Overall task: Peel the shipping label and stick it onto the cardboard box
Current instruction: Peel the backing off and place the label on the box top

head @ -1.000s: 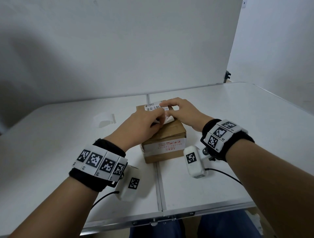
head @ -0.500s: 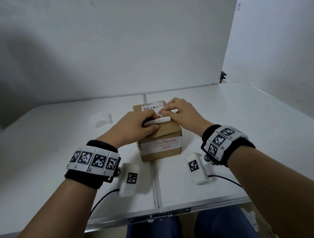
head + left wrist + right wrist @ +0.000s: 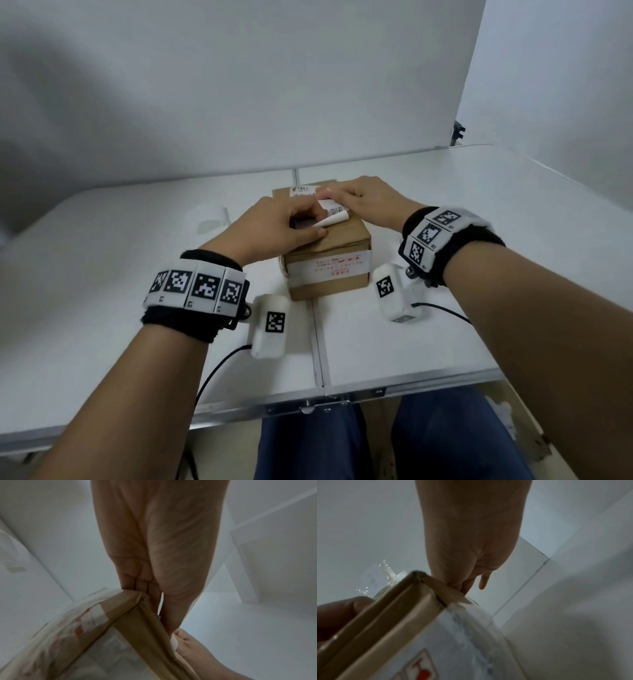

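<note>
White folding table (image 3: pixel 102 308) stretches out under my forearms, its centre seam running away from me toward a plain white backdrop. Nearest me, both wrists wear black bands with square printed markers, and the small white camera pods hang beside them.

Beyond those sits the cardboard box (image 3: pixel 329 274), straddling the seam. It is brown and sealed, with a pale tape band bearing red print across its near face.

My left hand (image 3: pixel 277 226) rests curled on the box top, thumb and fingers pinching the backing paper (image 3: pixel 330 219), which curls up white and loose toward me. My right hand (image 3: pixel 363 202) lies flatter across the far part of the lid, fingers fairly straight, pressing the shipping label (image 3: pixel 305 190) down. The label is white with a barcode and small print; its far end looks stuck near the lid's far edge, while the near end is not yet down. In the wrist views I mostly see my palms and the box corners, so the fingertips are hard to judge.

Risks from here, as I reckon them: pulling the backing off at an angle could skew the label or trap a crease, and easing my right-hand pressure could let the stuck end lift or the light box slide.

Farther left on the table lies a scrap of translucent film (image 3: pixel 212 222).
</note>
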